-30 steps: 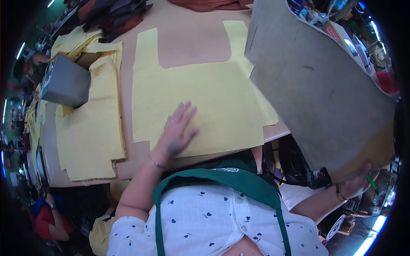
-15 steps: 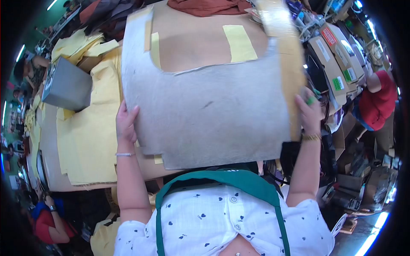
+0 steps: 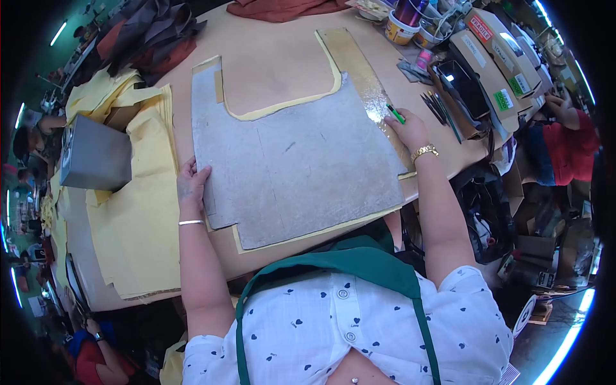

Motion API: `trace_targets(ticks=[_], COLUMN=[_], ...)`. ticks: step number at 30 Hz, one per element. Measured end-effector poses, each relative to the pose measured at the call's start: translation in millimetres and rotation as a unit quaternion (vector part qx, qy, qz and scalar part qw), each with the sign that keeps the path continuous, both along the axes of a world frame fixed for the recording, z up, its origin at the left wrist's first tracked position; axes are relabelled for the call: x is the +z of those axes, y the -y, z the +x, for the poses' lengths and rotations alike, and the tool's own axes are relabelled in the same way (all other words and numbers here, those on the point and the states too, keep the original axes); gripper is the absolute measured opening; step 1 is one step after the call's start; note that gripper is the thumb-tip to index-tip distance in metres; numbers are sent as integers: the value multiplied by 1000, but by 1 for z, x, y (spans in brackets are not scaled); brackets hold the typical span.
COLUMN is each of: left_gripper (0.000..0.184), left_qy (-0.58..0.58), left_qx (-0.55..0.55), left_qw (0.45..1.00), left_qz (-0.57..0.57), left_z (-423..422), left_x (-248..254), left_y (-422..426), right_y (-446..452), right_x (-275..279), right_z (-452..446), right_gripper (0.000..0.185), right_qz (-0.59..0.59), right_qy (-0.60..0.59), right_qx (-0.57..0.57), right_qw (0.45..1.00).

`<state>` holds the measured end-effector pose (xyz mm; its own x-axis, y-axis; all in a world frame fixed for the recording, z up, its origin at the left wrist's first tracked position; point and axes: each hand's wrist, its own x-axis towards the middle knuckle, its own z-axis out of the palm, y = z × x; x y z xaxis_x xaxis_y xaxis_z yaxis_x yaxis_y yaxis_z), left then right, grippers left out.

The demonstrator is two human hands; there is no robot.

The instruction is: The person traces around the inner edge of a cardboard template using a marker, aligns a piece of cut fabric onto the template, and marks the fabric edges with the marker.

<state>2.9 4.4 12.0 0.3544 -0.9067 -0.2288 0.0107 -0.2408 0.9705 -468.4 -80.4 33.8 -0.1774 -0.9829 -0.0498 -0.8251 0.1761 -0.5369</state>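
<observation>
A grey pattern board point(image 3: 295, 167) with a U-shaped cut-out and brown taped strips lies on the table over a pale yellow sheet point(image 3: 321, 232), whose edge shows along the cut-out and the near side. At the board's left edge is my left hand point(image 3: 192, 183), its thumb on top and the fingers partly hidden at the rim. My right hand point(image 3: 410, 131) is closed around a green pen point(image 3: 395, 114) and rests at the taped right side of the board.
To the left, a grey metal block point(image 3: 96, 154) sits on stacked yellow sheets point(image 3: 138, 224). Pencils point(image 3: 441, 109), a phone point(image 3: 462, 90), cardboard boxes point(image 3: 491, 64) and a white tub point(image 3: 401, 29) are at the right. Dark cloth point(image 3: 151, 38) lies at the back left. Other people are at both sides.
The pattern board has come down from my raised hands onto the yellow sheet on the table. Both hands have lowered with it and stay at its sides.
</observation>
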Motion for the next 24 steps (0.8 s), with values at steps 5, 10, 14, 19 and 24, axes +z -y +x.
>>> trace_targets(ticks=[5, 10, 14, 19, 24], left_gripper=[51, 45, 44, 48, 46], left_qy=[551, 531, 438, 434, 373], left_qx=[26, 13, 16, 14, -2], left_qw=[834, 842, 898, 897, 925], left_qz=[-18, 94, 45, 75, 72], left_z=[4, -14, 3, -24, -22], left_x=[-3, 12, -14, 3, 14], left_y=[0, -2, 10, 25, 22], right_y=[-15, -15, 8, 49, 35], right_x=[2, -7, -7, -13, -2], right_z=[12, 8, -1, -20, -12], right_gripper=[46, 50, 51, 51, 51], right_qz=[-85, -33, 21, 29, -11], right_qy=[-132, -60, 45, 5, -106], right_qx=[-7, -34, -60, -47, -46], right_qw=[988, 997, 997, 998, 993])
